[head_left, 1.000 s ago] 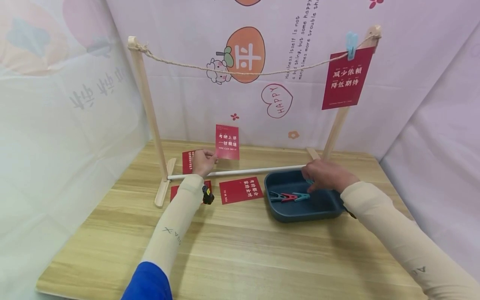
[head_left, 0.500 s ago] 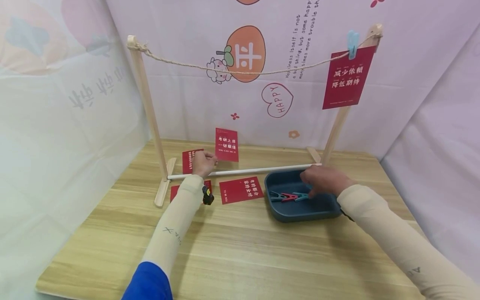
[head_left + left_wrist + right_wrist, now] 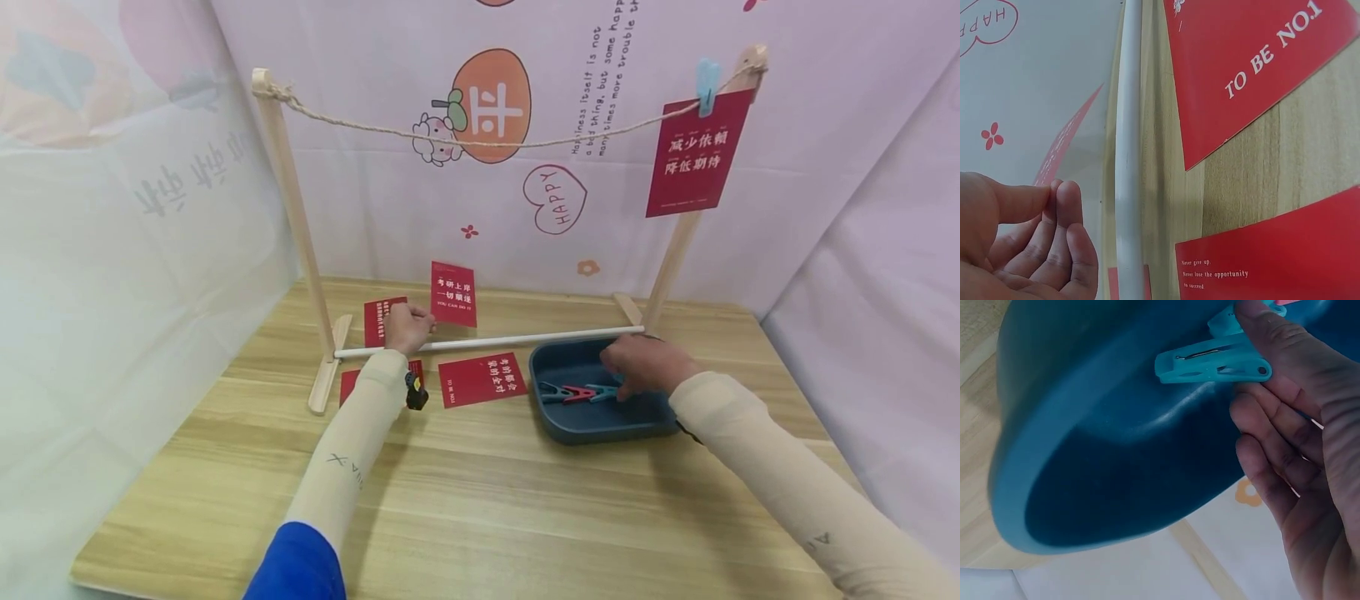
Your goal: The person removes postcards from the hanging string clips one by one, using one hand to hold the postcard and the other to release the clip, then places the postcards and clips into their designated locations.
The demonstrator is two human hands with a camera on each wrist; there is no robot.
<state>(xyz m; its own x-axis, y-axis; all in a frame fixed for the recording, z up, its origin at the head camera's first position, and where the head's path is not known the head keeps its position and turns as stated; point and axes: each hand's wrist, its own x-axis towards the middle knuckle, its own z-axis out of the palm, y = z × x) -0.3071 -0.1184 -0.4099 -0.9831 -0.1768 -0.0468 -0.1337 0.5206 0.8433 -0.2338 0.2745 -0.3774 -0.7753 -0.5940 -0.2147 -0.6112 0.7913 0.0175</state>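
My left hand (image 3: 407,327) pinches the lower left corner of a red card (image 3: 453,293) between thumb and forefinger, and the card stands tilted up behind the white crossbar. In the left wrist view that card (image 3: 1065,145) shows almost edge-on. My right hand (image 3: 647,364) reaches into a dark blue basin (image 3: 600,432). Its thumb and fingers grip one end of a teal clothespin (image 3: 1213,365), seen in the right wrist view. Beside it in the basin lie a red clothespin (image 3: 577,394) and teal ones, one of them a teal clothespin (image 3: 553,393) at the left.
A wooden frame with a left post (image 3: 296,217) and a white crossbar (image 3: 510,342) carries a twine line (image 3: 360,127). On the twine, a light blue clothespin (image 3: 707,86) holds a red card (image 3: 697,158). Other red cards, including one (image 3: 482,380) by the basin, lie on the table (image 3: 480,500).
The card in my left hand has sunk lower and leans slightly more. My right hand has shifted a little left inside the basin.
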